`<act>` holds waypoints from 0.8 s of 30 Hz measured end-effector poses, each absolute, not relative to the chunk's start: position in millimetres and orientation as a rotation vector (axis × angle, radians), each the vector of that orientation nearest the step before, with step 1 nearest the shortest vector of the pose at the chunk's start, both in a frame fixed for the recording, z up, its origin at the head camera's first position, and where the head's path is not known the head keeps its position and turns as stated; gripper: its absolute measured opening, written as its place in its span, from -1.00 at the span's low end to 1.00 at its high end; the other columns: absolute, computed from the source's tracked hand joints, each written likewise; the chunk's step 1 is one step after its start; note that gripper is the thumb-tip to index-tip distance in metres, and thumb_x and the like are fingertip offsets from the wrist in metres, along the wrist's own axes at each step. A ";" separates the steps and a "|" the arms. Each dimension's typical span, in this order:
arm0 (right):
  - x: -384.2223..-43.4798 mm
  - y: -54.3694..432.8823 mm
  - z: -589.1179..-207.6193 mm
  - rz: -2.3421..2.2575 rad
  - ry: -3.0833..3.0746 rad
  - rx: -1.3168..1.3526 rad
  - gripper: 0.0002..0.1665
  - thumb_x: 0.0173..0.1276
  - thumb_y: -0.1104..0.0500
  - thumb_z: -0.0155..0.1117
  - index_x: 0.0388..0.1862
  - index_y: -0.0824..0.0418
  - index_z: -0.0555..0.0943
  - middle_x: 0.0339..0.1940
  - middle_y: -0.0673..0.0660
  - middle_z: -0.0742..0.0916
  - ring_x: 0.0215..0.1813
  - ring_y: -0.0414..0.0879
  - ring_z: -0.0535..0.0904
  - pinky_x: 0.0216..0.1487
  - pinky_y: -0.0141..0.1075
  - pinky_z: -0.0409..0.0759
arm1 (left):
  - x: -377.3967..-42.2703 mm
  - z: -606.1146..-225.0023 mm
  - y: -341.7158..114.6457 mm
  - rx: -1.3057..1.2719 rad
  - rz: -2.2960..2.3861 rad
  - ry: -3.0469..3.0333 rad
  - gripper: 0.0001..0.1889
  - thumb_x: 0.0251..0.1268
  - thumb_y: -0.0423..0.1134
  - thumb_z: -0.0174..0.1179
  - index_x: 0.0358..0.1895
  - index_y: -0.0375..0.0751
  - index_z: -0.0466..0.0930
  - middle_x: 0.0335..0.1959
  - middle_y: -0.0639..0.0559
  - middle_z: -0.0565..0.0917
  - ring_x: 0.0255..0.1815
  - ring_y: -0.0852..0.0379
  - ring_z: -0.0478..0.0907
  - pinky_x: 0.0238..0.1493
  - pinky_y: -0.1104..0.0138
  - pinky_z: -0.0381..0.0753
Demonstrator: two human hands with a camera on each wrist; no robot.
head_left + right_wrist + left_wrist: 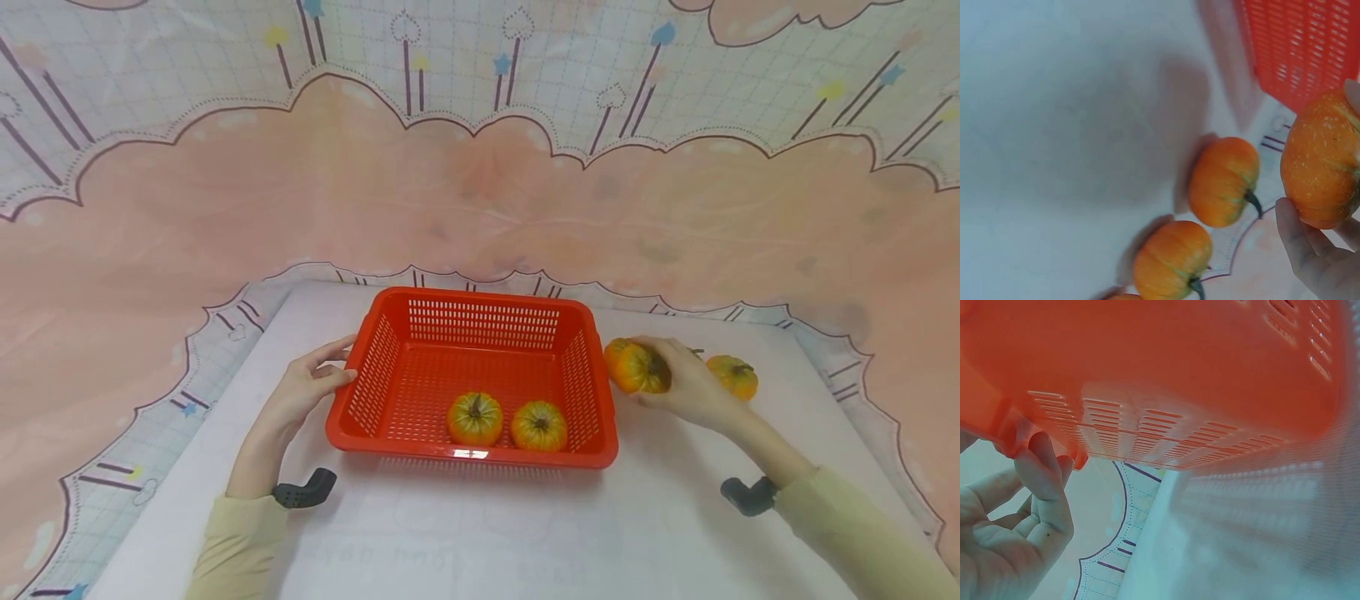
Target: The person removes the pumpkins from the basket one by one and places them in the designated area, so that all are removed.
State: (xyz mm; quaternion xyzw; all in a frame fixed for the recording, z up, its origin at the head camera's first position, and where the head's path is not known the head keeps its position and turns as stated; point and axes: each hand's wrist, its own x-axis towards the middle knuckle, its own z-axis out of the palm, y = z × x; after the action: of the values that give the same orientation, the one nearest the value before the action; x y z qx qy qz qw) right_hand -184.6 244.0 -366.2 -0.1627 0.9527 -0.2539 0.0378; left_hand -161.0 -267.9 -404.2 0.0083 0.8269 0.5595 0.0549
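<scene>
A held pumpkin (628, 365) is gripped between thumb and fingers of the right hand (686, 385), just beside the right rim of the red basket (480, 294). It is turned on its side: its stem end is pointed toward the palm, its long axis set across the stem line. The basket's left rim is touched by bent fingers of the left hand (303, 385); whether it is pinched cannot be told. Two pumpkins (475, 419) are placed by the near wall, with open room left behind them. Loose pumpkins (1224, 181) are seen beyond the right hand.
</scene>
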 end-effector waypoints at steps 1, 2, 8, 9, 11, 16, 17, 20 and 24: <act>-184.2 244.9 -368.5 -0.779 2.928 -0.498 -0.08 0.11 0.15 0.45 0.43 0.20 0.24 0.36 0.32 0.41 0.33 0.29 0.32 0.22 0.31 0.36 | -160.9 -404.3 -267.8 0.024 1.697 2.510 -0.36 0.38 -0.17 0.10 0.49 -0.05 0.14 0.26 -0.23 0.36 -0.23 0.37 0.55 0.01 0.32 0.48; -183.7 245.5 -370.3 -0.778 2.932 -0.493 -0.08 0.11 0.14 0.46 0.42 0.20 0.25 0.37 0.32 0.41 0.33 0.30 0.32 0.22 0.32 0.35 | -160.9 -404.3 -267.7 0.022 1.695 2.511 -0.36 0.38 -0.17 0.10 0.49 -0.05 0.14 0.26 -0.23 0.36 -0.22 0.37 0.55 0.01 0.32 0.48; -181.3 248.2 -382.8 -0.814 2.914 -0.418 -0.05 0.11 0.12 0.45 0.44 0.22 0.22 0.39 0.37 0.37 0.35 0.36 0.28 0.20 0.36 0.33 | -160.6 -404.6 -267.7 0.003 1.679 2.523 -0.35 0.37 -0.15 0.12 0.49 -0.02 0.15 0.27 -0.22 0.37 -0.21 0.37 0.55 0.01 0.35 0.49; -181.1 248.8 -385.3 -0.823 2.906 -0.398 -0.05 0.12 0.12 0.45 0.44 0.21 0.21 0.39 0.38 0.35 0.36 0.37 0.27 0.20 0.36 0.32 | -160.8 -404.6 -267.7 0.004 1.680 2.525 -0.35 0.37 -0.14 0.12 0.49 -0.03 0.15 0.26 -0.22 0.37 -0.22 0.36 0.55 0.01 0.36 0.50; -180.7 250.0 -390.3 -0.835 2.894 -0.370 -0.06 0.13 0.12 0.44 0.45 0.20 0.20 0.41 0.40 0.32 0.37 0.40 0.24 0.20 0.38 0.30 | -161.0 -404.4 -267.8 0.008 1.682 2.526 -0.35 0.36 -0.15 0.12 0.49 -0.04 0.16 0.26 -0.23 0.37 -0.24 0.36 0.56 -0.02 0.38 0.50; -180.2 252.0 -401.3 -0.852 2.899 -0.349 -0.05 0.13 0.11 0.43 0.46 0.18 0.20 0.43 0.44 0.29 0.39 0.44 0.20 0.21 0.42 0.23 | -161.5 -403.7 -267.8 0.014 1.684 2.529 -0.35 0.36 -0.17 0.13 0.48 -0.07 0.17 0.25 -0.25 0.37 -0.28 0.36 0.56 -0.05 0.41 0.51; -180.3 252.2 -403.2 -0.851 2.908 -0.347 -0.05 0.12 0.11 0.44 0.46 0.17 0.21 0.43 0.44 0.29 0.39 0.44 0.21 0.22 0.42 0.23 | -161.5 -403.5 -267.7 0.012 1.681 2.532 -0.35 0.36 -0.16 0.14 0.48 -0.07 0.17 0.25 -0.25 0.37 -0.28 0.36 0.56 -0.04 0.41 0.50; -180.0 252.7 -407.8 -0.854 2.918 -0.328 -0.05 0.12 0.11 0.44 0.45 0.17 0.21 0.43 0.44 0.29 0.38 0.44 0.21 0.23 0.42 0.22 | -161.5 -403.1 -267.2 0.009 1.667 2.544 -0.34 0.35 -0.13 0.15 0.49 -0.06 0.16 0.25 -0.24 0.37 -0.26 0.36 0.56 -0.03 0.40 0.50; -179.7 253.3 -413.3 -0.862 2.889 -0.258 -0.04 0.14 0.07 0.42 0.48 0.15 0.18 0.45 0.42 0.26 0.41 0.44 0.17 0.23 0.42 0.20 | -161.4 -402.3 -266.7 0.001 1.655 2.553 -0.33 0.35 -0.11 0.15 0.49 -0.05 0.15 0.26 -0.24 0.38 -0.24 0.37 0.57 0.00 0.39 0.50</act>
State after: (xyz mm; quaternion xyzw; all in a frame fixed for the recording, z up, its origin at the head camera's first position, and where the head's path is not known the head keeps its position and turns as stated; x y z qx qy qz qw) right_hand -179.7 253.3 -413.3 -0.0850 0.9532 -0.2843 0.0578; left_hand -161.4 -266.7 -402.3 0.0004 0.8381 0.5432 0.0497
